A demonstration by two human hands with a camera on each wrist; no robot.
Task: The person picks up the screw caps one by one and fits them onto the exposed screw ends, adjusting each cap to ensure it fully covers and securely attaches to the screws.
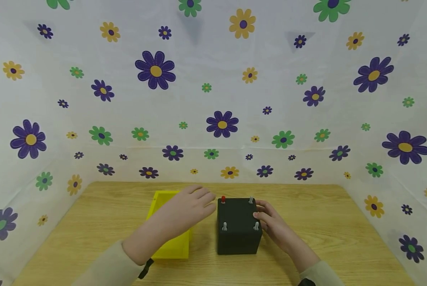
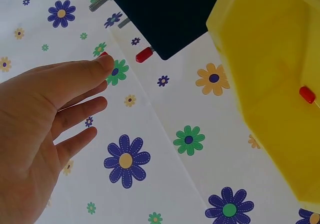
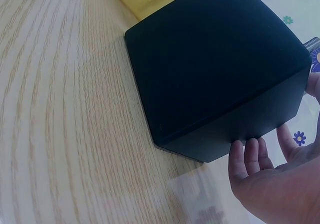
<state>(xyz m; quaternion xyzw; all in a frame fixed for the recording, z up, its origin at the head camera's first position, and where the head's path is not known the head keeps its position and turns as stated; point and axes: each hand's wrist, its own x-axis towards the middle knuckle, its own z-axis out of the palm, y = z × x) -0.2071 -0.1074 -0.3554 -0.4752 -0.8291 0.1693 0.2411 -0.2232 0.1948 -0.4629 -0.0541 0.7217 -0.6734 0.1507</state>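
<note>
A black box (image 1: 238,216) stands on the table with a bolt at each top corner. One far-left bolt carries a red cap (image 1: 223,198); the front-left bolt (image 1: 224,226) and the two right ones are bare metal. My right hand (image 1: 272,224) holds the box's right side, thumb over the top edge and fingers against the side wall. Left of the box, my left hand (image 1: 193,204) is raised beside the yellow bin, apart from the box. In the left wrist view a bit of red, apparently another cap (image 2: 103,54), shows at its thumb tip, mostly hidden by the thumb.
The yellow bin (image 1: 170,252) stands left of the box, partly covered by my left forearm. Inside it lies a red-capped piece (image 2: 307,94). A flowered white cloth (image 1: 195,99) surrounds the wooden table (image 1: 299,198) at the back and sides.
</note>
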